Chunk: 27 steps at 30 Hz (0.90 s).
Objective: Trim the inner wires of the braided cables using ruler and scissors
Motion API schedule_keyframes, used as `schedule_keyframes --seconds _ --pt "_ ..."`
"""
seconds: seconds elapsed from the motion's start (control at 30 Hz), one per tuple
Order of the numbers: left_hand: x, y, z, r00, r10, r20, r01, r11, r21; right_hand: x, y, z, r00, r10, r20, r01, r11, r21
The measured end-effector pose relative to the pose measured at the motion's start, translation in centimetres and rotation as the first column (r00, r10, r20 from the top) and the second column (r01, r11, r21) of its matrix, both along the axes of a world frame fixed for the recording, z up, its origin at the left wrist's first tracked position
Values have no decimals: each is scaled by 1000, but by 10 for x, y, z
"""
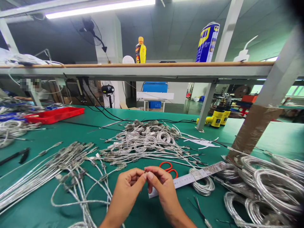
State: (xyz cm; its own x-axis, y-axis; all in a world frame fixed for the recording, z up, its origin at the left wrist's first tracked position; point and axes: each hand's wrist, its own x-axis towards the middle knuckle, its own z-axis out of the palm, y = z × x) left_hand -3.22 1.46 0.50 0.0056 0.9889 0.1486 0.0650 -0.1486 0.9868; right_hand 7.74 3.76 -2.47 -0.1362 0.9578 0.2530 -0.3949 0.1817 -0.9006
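My left hand [127,188] and my right hand [161,186] meet at the fingertips low in the middle of the green table [71,129]. Both pinch something small and thin between thumb and forefinger; I cannot make out what it is. Just behind the fingers lie red-handled scissors [169,168]. A steel ruler [190,179] runs from under my right hand toward the right. A heap of silver cables with metal ends [147,141] lies beyond the hands, and straight cable lengths [59,164] spread to the left.
Coils of silver cable [266,186] pile up at the right beside a taped post [256,126]. A red tray [53,114] sits far left. Black pliers [17,155] lie at the left edge. A yellow tool [216,118] stands behind. A shelf [152,65] holds a spray can and bottle.
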Motion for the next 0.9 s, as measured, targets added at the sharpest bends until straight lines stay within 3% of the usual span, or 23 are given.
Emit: schedule_keyframes --seconds 0.17,0.43,0.53,0.6,0.63,0.7,0.77,0.8,0.9 --pt "0 2 -1 1000 -7 -11 6 1000 -13 2 5 -4 999 -42 12 42 998 -43" --pt "2 1 0 996 -82 -43 85 994 76 2 3 -2 992 95 -78 -108 977 -184" --pt "2 0 -1 997 -45 -59 49 997 58 12 11 0 994 34 103 -24 995 -100" --pt "1 0 -1 998 -9 -54 11 999 37 23 18 0 942 -86 325 82 996 25" --pt "1 0 -1 999 5 -46 -4 1000 28 29 20 0 873 -162 461 130 986 100" --pt "1 0 0 1000 16 -23 -16 1000 8 39 24 -2 510 -350 786 165 936 309" --pt "1 -1 1 1000 16 5 -16 1000 -23 46 25 -6 155 -438 885 97 899 428" --pt "1 -1 2 1000 11 19 -11 999 -41 47 25 -8 80 -441 894 68 897 436" --pt "0 -2 4 999 -25 48 29 997 -77 45 25 -15 29 -429 903 36 903 428"
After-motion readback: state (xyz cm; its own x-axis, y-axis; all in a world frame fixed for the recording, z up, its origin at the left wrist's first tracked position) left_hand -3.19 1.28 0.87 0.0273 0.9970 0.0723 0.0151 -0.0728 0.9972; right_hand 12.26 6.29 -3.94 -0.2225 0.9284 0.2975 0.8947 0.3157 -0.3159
